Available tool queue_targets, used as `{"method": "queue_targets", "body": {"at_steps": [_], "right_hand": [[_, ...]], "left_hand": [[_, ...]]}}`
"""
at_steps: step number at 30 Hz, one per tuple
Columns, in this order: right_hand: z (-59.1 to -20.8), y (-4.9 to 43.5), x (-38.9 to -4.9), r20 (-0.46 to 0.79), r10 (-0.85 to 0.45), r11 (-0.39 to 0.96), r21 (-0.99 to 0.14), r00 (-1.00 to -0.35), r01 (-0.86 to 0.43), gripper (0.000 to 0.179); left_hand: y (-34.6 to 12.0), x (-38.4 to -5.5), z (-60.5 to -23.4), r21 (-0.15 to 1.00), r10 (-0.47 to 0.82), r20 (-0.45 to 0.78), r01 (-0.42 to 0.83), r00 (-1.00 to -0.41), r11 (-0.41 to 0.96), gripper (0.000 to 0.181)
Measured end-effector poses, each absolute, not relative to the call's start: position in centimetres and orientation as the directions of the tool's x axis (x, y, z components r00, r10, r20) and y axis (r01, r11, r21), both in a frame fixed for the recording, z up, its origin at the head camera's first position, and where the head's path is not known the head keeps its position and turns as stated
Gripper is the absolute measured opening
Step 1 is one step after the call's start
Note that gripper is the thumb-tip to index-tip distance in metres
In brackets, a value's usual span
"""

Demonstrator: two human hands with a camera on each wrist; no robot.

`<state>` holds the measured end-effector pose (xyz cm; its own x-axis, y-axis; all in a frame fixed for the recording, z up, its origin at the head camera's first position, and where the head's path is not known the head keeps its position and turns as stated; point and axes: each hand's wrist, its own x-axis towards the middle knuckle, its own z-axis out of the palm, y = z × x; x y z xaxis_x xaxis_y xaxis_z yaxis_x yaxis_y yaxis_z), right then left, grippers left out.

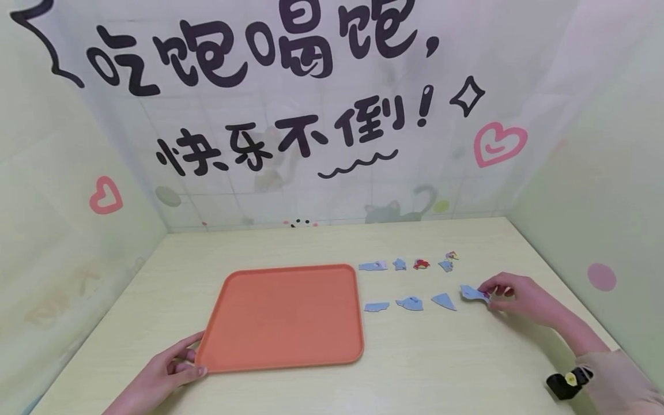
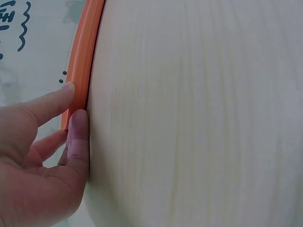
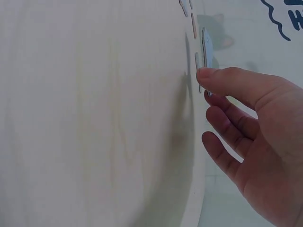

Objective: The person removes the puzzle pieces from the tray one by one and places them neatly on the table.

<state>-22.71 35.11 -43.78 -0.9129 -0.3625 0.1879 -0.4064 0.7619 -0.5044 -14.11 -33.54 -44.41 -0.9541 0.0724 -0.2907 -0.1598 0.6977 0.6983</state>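
An orange-red rectangular tray (image 1: 282, 323) lies flat on the table. My left hand (image 1: 166, 372) holds its near left corner; in the left wrist view thumb and fingers close around the tray's rim (image 2: 85, 52). Farther right, my right hand (image 1: 524, 297) pinches a flat light-blue puzzle piece (image 1: 471, 293) with a dark pink patch partly under the fingers. The right wrist view shows this puzzle piece (image 3: 207, 45) edge-on between thumb and index finger, raised off the table, while the other fingers are loosely bent.
Beside the tray lie two rows of loose pieces: a blue triangle (image 1: 444, 301), a blue piece (image 1: 411, 303) and a strip (image 1: 377, 306) in front; a red piece (image 1: 421, 264) and several blue ones behind. A printed cloth wall (image 1: 332, 196) stands at the back.
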Motion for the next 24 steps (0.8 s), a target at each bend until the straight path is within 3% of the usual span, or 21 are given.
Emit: {"method": "queue_targets", "body": {"at_steps": [16, 24], "right_hand": [[-44.5, 36.8, -23.5, 0.058, -0.396, 0.742, -0.567, -0.917, -0.357, 0.03], [-44.5, 36.7, -23.4, 0.064, -0.416, 0.731, -0.571, -0.907, -0.375, 0.031]], "left_hand": [[-33.5, -14.0, -44.2, 0.707, 0.091, -0.271, -0.134, -0.958, 0.695, 0.08], [-33.6, -14.0, -44.3, 0.716, 0.093, -0.273, -0.137, -0.958, 0.685, 0.079]]}}
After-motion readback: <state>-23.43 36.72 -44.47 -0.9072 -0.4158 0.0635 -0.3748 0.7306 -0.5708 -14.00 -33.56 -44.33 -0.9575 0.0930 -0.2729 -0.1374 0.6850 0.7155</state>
